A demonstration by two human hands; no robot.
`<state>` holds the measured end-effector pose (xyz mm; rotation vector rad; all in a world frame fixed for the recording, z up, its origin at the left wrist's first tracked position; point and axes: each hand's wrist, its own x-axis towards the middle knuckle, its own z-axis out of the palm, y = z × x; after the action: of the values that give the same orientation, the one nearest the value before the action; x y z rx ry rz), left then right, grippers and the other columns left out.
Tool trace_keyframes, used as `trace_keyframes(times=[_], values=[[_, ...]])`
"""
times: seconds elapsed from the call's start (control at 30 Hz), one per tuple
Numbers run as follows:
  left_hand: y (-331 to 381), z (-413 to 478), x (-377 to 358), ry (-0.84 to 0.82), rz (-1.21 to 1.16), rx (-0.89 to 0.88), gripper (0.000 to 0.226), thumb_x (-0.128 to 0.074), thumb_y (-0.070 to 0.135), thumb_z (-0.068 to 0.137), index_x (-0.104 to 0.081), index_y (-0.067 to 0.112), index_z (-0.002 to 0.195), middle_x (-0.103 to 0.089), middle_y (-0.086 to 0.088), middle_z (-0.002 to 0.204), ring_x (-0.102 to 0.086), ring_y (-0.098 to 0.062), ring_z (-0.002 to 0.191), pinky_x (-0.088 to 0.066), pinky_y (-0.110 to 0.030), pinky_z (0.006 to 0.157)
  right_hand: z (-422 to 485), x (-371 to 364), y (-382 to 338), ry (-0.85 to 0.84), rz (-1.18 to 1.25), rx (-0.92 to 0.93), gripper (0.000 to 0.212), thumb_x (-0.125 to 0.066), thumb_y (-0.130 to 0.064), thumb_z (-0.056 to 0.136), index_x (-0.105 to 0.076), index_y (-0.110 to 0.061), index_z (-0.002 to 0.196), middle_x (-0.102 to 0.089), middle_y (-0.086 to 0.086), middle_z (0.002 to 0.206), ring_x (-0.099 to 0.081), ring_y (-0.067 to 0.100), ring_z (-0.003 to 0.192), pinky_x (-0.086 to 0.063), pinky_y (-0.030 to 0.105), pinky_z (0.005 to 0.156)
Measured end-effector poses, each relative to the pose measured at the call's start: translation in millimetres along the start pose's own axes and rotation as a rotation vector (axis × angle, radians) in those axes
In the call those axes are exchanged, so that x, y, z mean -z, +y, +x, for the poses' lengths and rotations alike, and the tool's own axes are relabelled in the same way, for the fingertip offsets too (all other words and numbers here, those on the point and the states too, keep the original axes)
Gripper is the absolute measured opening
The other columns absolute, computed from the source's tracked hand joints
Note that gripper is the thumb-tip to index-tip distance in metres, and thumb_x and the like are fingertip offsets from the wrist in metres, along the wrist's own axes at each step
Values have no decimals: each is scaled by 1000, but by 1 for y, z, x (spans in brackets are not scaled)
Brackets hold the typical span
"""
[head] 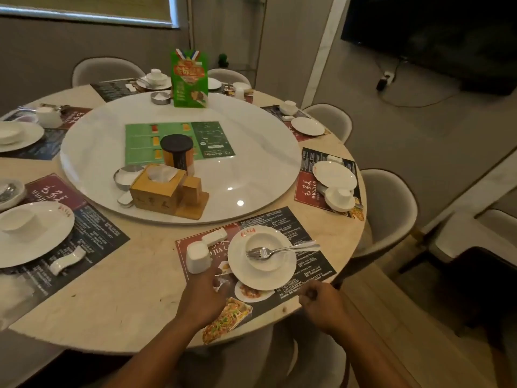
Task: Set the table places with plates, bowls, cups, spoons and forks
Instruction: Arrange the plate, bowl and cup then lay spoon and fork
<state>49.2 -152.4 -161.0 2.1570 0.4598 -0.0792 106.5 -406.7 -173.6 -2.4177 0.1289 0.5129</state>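
Left hand [207, 292]: fingers loosely stretched toward the near-left rim of the plate [261, 277], just below the cup [198, 257]. It holds nothing, and whether it touches the plate is unclear.
Right hand [321, 301]: at the table's near edge, fingers curled in, nothing visible inside them.
Place setting: the bowl [265, 260] sits on the plate. The fork [279, 250] lies across the bowl, its handle jutting past the plate's right rim. The cup stands upside down beside the plate. No spoon shows here.
Risk: nudging the plate would likely roll the loosely balanced fork off, and a careless left wrist could tip the cup.
Surface: a round pale table [134, 289], a printed placemat [307, 228], and a glossy turntable [251, 152] carrying a tissue box [156, 189].
Room: dim, with padded chairs [389, 208] ringing the table and a dark screen [433, 29] on the wall.
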Motion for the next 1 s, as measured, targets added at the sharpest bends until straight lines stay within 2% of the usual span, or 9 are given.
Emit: trace_keyframes(times=[0.13, 0.27, 0.37, 0.47, 0.6, 0.73, 0.87, 0.93, 1.0], values=[[-4, 11, -18, 18, -47, 75, 51, -60, 23, 94, -44, 31, 142, -58, 9, 130, -60, -21, 114, -48, -35, 95, 35, -9, 15, 30, 178, -133, 13, -66, -21, 89, -63, -33, 92, -67, -6, 95, -65, 13, 90, -58, 41, 83], [-12, 29, -46, 43, -81, 203, 45, -58, 28, 95, -46, 38, 137, -55, 11, 138, -59, -20, 119, -50, -37, 97, 83, -13, 27, 51, 332, -143, 18, -64, -22, 92, -63, -28, 109, -67, -3, 96, -67, 16, 88, -60, 42, 80], [-20, 45, -69, 71, -125, 341, 38, -60, 37, 93, -52, 40, 130, -63, 11, 129, -66, -14, 106, -55, -37, 93, 107, -12, 31, 36, 446, -139, 15, -63, -21, 94, -61, -25, 108, -70, 1, 93, -71, 16, 82, -61, 40, 75], [-12, 60, -83, 123, -214, 432, 32, -62, 29, 93, -61, 31, 124, -69, 7, 117, -68, -13, 97, -56, -42, 92, 130, -12, 35, 15, 476, -84, 10, -64, -23, 94, -67, -21, 103, -74, 0, 87, -73, 16, 74, -62, 43, 74], [-6, 71, -96, 208, -239, 481, 32, -64, 27, 92, -63, 29, 124, -70, 7, 115, -67, -16, 102, -54, -42, 95, 150, -11, 35, -30, 534, -37, 7, -65, -19, 94, -71, -16, 96, -75, 6, 81, -73, 19, 62, -60, 32, 59], [-8, 74, -102, 250, -205, 505, 28, -65, 17, 91, -67, 28, 116, -72, 8, 107, -66, -12, 93, -55, -38, 92, 158, -9, 37, -60, 556, -27, 9, -72, -9, 87, -71, -13, 96, -74, 6, 80, -72, 21, 60, -59, 30, 53], [-8, 71, -106, 309, -173, 511, 27, -65, 16, 90, -68, 30, 112, -65, 21, 84, -63, -6, 82, -50, -23, 77, 160, -9, 41, -75, 514, -29, 9, -76, -6, 83, -74, -6, 92, -74, 2, 71, -71, 19, 57, -56, 24, 48], [-7, 68, -108, 328, -160, 516, 26, -65, 16, 90, -68, 29, 112, -61, 23, 81, -61, -3, 78, -45, -15, 68, 159, -8, 42, -78, 509, -21, 8, -76, -6, 82, -74, -4, 90, -74, 3, 69, -71, 18, 56, -52, 21, 45], [-6, 64, -110, 341, -146, 516, 27, -67, 16, 89, -67, 30, 112, -59, 24, 80, -61, -1, 76, -44, -12, 65, 157, -4, 42, -90, 495, -8, 5, -75, -6, 83, -74, -5, 87, -74, 5, 69, -70, 18, 54, -48, 17, 43]])
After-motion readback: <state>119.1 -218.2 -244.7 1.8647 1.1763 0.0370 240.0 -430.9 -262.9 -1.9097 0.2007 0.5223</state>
